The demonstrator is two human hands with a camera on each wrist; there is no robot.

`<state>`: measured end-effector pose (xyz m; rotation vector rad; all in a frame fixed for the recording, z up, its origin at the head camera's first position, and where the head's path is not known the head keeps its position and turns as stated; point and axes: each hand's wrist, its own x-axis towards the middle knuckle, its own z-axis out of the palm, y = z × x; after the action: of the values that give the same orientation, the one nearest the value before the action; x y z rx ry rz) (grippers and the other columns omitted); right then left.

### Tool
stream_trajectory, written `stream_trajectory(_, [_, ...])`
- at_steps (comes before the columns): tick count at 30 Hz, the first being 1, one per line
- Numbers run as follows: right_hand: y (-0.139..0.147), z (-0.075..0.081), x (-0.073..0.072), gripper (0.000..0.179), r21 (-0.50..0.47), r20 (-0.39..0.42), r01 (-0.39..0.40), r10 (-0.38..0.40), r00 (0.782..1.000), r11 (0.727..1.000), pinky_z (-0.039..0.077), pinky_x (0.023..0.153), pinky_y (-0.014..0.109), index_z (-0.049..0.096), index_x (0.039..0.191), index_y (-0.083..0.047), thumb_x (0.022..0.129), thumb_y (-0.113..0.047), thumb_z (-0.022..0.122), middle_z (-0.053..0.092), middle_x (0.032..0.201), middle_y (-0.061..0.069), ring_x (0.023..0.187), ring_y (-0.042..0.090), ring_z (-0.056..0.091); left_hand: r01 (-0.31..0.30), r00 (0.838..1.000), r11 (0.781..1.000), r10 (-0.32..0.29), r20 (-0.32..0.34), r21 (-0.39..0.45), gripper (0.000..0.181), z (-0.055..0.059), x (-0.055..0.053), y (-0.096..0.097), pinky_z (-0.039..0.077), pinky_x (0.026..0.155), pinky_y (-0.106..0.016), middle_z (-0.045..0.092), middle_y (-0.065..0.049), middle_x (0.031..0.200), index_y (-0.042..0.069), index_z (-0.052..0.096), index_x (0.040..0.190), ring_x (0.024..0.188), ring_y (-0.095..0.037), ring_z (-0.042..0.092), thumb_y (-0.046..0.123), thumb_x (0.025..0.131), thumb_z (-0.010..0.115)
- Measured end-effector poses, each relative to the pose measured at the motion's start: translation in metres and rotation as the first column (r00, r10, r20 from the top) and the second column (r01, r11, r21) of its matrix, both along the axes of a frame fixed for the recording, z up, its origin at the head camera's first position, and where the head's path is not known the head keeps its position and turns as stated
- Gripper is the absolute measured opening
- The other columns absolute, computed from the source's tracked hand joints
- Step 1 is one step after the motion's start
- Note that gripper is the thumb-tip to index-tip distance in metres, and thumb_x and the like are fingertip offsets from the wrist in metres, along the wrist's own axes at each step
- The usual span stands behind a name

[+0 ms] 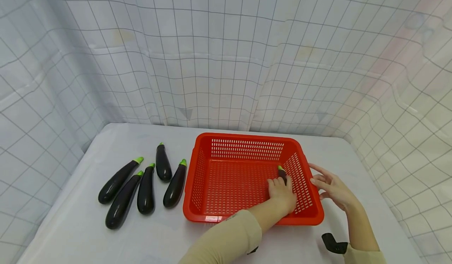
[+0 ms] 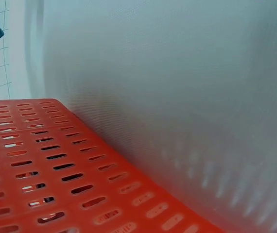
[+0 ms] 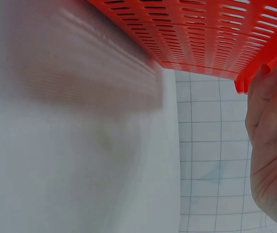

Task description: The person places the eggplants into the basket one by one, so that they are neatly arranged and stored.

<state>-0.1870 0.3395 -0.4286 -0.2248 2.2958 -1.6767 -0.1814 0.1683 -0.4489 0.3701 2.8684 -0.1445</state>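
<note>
A red plastic basket with slotted walls stands on the white table. My left hand reaches over its front rim and grips an eggplant inside, beside the right wall; the hand covers most of it, leaving the green stem end visible. At the basket's right side, my right hand touches the outer rim with its fingertips. In the right wrist view the fingers meet that rim from outside. The left wrist view has only the basket's slotted outer wall, without the hand.
Several dark eggplants with green stems lie left of the basket, among them one eggplant close to its left wall and another eggplant farther left. A grid-patterned white curtain surrounds the table. The white tabletop extends in front of the basket.
</note>
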Motion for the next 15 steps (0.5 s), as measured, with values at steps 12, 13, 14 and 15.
stream_trajectory(12, [-0.0002,0.0002,0.0008,0.057,-0.015,-0.012,-0.015,0.015,1.000,1.000,0.053,0.058,0.038,0.021,0.143,-0.003,0.094,-0.013,0.049,0.065,0.095,-0.003,0.076,0.017,0.064,0.004,0.998,1.000,-0.005,-0.060,-0.004,0.057,0.0052,0.0004,-0.0008,0.026,0.103,-0.039,0.043,0.001,0.124,0.028,0.022,0.142,0.116,-0.017,0.041,0.053,0.092,0.034])
stream_trajectory(13, [-0.0004,0.0005,0.0007,0.057,-0.017,-0.014,-0.019,0.019,1.000,1.000,0.053,0.058,0.038,0.021,0.143,-0.003,0.094,-0.013,0.049,0.065,0.095,-0.003,0.076,0.017,0.064,0.006,0.998,1.000,-0.007,-0.066,-0.008,0.057,0.0062,0.0005,-0.0011,0.026,0.103,-0.039,0.043,0.001,0.124,0.028,0.022,0.142,0.115,-0.017,0.041,0.054,0.092,0.035])
stream_trajectory(14, [-0.0005,0.0006,0.0004,0.057,-0.018,-0.016,-0.024,0.024,1.000,1.000,0.053,0.058,0.038,0.021,0.143,-0.003,0.094,-0.013,0.049,0.065,0.096,-0.003,0.077,0.017,0.064,0.008,0.997,1.000,-0.008,-0.072,-0.010,0.058,0.0073,0.0007,-0.0014,0.026,0.103,-0.040,0.043,0.001,0.124,0.028,0.022,0.141,0.115,-0.017,0.041,0.054,0.092,0.035])
stream_trajectory(15, [-0.0007,0.0008,0.0004,0.057,-0.019,-0.018,-0.026,0.026,1.000,0.999,0.053,0.058,0.038,0.021,0.143,-0.003,0.094,-0.012,0.049,0.065,0.096,-0.003,0.077,0.017,0.064,0.010,0.997,1.000,-0.011,-0.082,-0.008,0.058,0.0086,0.0009,-0.0020,0.026,0.103,-0.040,0.042,0.001,0.125,0.027,0.022,0.141,0.115,-0.017,0.041,0.055,0.091,0.035])
